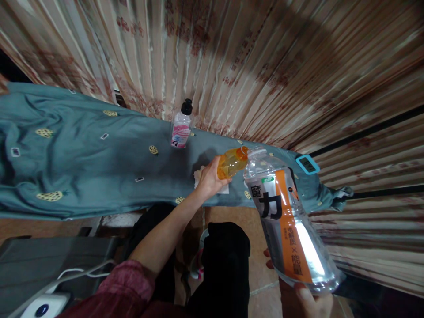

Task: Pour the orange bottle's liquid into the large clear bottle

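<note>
The large bottle [287, 225] partly hides the right hand [313, 304].

Three plastic bottles [288, 225] [228, 165] [180, 129] (one amber, one black-capped, one silver-and-orange-labelled), one blue-framed digital display [308, 164], one pineapple-print cloth [82, 168].

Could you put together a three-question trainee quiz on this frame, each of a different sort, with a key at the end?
1. Which hand holds the large bottle, gripping it near its base?

2. True or false: the neck of the small orange bottle points towards the neck of the large bottle.

3. What colour is the cap of the pink-labelled bottle on the patterned cloth?
A) white
B) black
C) orange

Key:
1. The right hand.
2. True; the left hand holds the small orange bottle with its neck turned that way.
3. B
</note>
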`<action>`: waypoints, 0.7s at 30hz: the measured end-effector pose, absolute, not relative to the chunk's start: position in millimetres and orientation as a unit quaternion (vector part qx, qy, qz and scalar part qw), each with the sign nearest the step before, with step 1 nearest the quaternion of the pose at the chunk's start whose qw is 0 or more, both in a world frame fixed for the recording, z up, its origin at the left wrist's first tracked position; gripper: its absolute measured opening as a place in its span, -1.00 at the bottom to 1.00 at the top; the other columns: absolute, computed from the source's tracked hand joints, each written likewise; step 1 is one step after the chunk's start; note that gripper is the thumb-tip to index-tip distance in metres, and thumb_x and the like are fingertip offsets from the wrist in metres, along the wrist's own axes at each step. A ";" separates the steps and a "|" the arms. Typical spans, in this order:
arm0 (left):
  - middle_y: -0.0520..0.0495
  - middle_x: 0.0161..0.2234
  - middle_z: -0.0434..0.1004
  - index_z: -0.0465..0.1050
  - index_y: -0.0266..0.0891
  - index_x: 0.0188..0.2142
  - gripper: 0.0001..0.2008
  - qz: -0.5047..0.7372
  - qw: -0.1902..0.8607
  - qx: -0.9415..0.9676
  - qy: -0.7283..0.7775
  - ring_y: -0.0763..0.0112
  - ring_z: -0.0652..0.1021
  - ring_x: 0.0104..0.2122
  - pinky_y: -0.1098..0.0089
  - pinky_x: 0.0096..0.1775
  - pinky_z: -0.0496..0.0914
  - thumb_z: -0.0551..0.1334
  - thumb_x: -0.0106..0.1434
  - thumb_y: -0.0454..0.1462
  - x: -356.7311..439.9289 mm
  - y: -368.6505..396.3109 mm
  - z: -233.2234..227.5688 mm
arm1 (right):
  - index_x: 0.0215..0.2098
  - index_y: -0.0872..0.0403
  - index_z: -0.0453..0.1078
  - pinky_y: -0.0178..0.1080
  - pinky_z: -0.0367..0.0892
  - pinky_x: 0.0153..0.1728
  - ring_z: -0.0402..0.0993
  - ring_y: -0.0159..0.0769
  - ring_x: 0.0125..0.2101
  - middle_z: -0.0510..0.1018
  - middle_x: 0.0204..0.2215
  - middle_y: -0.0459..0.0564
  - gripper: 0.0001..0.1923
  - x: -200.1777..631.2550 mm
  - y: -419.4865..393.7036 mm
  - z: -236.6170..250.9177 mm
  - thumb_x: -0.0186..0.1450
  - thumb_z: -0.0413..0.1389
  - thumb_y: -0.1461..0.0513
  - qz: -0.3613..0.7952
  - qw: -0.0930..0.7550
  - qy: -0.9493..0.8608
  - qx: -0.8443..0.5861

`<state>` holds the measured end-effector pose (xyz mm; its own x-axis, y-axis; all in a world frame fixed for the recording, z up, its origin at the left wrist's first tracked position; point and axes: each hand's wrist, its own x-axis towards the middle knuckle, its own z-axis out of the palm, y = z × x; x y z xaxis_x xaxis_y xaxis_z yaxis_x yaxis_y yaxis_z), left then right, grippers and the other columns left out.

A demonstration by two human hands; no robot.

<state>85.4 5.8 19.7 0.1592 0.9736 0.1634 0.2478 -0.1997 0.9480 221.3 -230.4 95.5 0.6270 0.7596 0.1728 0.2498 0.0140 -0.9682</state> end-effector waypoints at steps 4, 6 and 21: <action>-0.12 0.11 0.55 0.18 -0.07 0.25 -0.18 0.439 0.411 0.642 0.476 0.13 0.58 0.07 0.14 0.11 0.45 0.46 0.03 -0.33 85.7 6.4 18.4 | 0.10 -0.01 0.41 -0.17 0.54 -0.40 0.62 -0.10 -0.36 0.64 -0.32 0.02 -0.23 217.5 -229.4 98.5 -0.06 0.37 -0.02 0.237 0.624 -0.296 -0.683; -0.12 0.11 0.55 0.18 -0.07 0.25 -0.17 0.438 0.411 0.643 0.476 0.14 0.57 0.07 0.14 0.11 0.45 0.46 0.03 -0.34 85.8 6.4 18.2 | 0.06 -0.01 0.42 -0.16 0.54 -0.39 0.62 -0.12 -0.38 0.65 -0.35 0.01 -0.26 216.1 -229.1 99.3 -0.07 0.38 -0.02 0.238 0.623 -0.290 -0.686; -0.11 0.11 0.54 0.20 -0.07 0.25 -0.18 0.434 0.408 0.644 0.480 0.15 0.57 0.08 0.16 0.11 0.45 0.45 0.03 -0.37 85.8 5.8 19.3 | 0.05 -0.07 0.43 -0.22 0.54 -0.34 0.62 -0.20 -0.38 0.66 -0.33 -0.11 -0.24 211.4 -225.9 103.4 -0.11 0.39 -0.04 0.231 0.633 -0.287 -0.681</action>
